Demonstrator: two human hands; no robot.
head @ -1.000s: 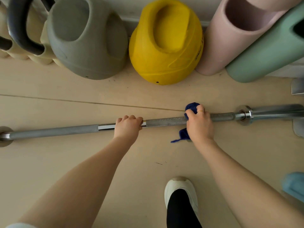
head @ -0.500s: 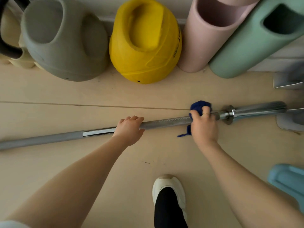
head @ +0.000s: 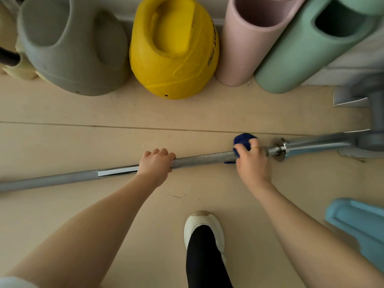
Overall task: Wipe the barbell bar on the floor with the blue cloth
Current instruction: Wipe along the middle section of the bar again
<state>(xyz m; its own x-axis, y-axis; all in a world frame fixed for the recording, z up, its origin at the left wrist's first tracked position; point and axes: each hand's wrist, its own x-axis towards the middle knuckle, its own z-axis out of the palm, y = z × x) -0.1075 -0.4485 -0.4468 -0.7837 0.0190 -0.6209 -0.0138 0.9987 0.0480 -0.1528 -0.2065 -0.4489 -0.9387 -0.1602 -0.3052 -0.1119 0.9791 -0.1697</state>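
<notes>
The steel barbell bar [head: 203,158] lies across the beige floor from left to right. My left hand [head: 155,165] grips its middle, where the polished part meets the knurled part. My right hand [head: 252,163] holds the blue cloth [head: 244,139] wrapped round the bar just left of the collar [head: 280,149]. Cloth bulges above my fingers, and a small scrap shows below the bar. The bar's right sleeve [head: 318,143] runs on toward a grey metal stand.
Along the wall stand a grey kettlebell [head: 70,50], a yellow kettlebell [head: 174,50], a pink roller [head: 249,38] and a green roller [head: 307,48]. A grey stand [head: 372,121] is at right, a light blue object [head: 359,227] at lower right. My white shoe [head: 204,229] is below the bar.
My right hand has slid the blue cloth rightward along the bar, close to the collar. My left hand has kept its grip. The view has shifted right.
</notes>
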